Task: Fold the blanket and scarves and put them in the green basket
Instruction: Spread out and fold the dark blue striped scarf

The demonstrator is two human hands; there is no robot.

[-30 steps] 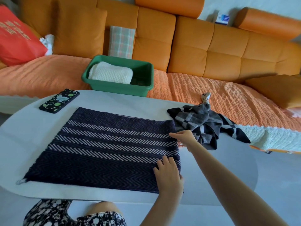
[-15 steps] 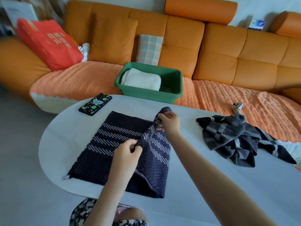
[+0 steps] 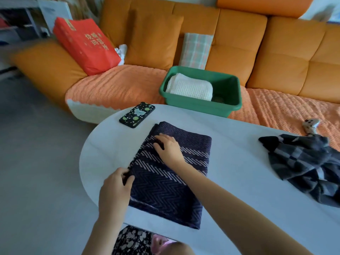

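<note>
A dark navy scarf with pale chevron stripes (image 3: 171, 181) lies folded in half on the white oval table (image 3: 239, 181). My left hand (image 3: 116, 188) pinches its left edge near the table's rim. My right hand (image 3: 168, 148) grips the same edge farther back, fingers pressed on the cloth. A grey checked scarf (image 3: 305, 168) lies crumpled at the table's right. Behind the table, on the sofa seat, stands the green basket (image 3: 230, 105), holding a folded white knitted blanket (image 3: 189, 87) in its left half.
A phone in a black spotted case (image 3: 137, 115) lies on the table just behind the navy scarf. The orange sofa (image 3: 276, 57) carries a red bag (image 3: 86, 45), cushions, a plaid cloth (image 3: 196, 50) and a small game controller (image 3: 311, 125). Grey floor lies to the left.
Both hands carried the navy scarf's right edge over to the left, folding it in half. The view has swung left, shifting the checked scarf toward the right edge.
</note>
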